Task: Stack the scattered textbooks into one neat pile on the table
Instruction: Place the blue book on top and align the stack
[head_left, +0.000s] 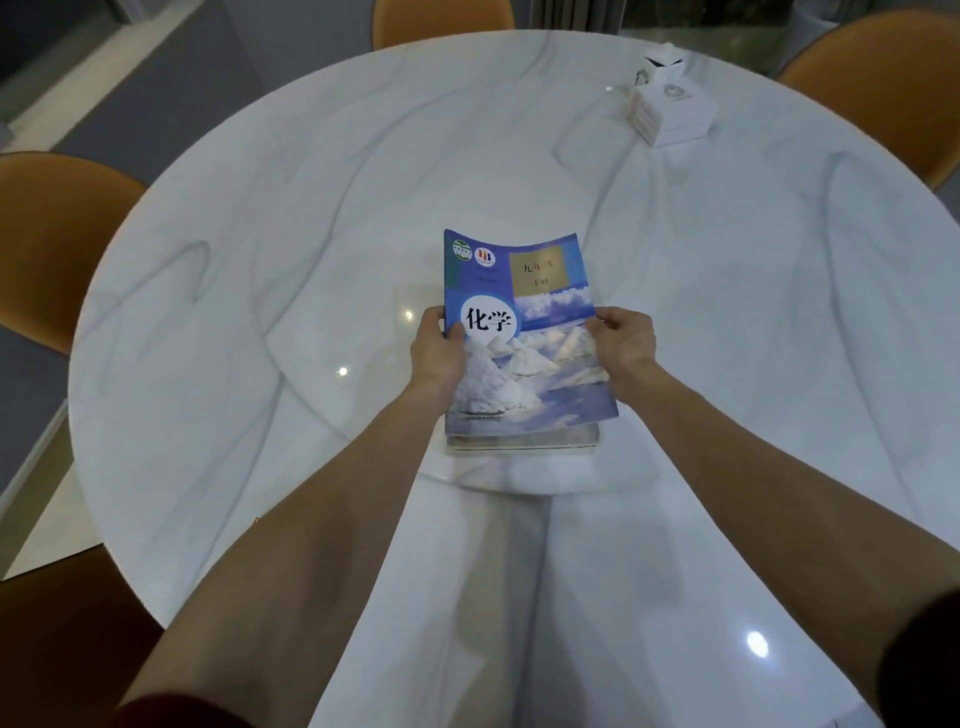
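Note:
A blue chemistry textbook (524, 291) with snowy white peaks on its cover sits at the middle of the round white marble table (260, 312). My left hand (439, 348) grips its left edge, thumb on the cover. My right hand (623, 345) grips its right edge. The book's far end bows upward. It rests on or just above a pile of other textbooks (519, 441), of which only the near edges show under it. I cannot tell whether it touches the pile.
A white tissue box (670, 111) stands at the table's far right. Orange chairs surround the table: one at the left (57, 234), one at the back (441, 21), one at the right (893, 78).

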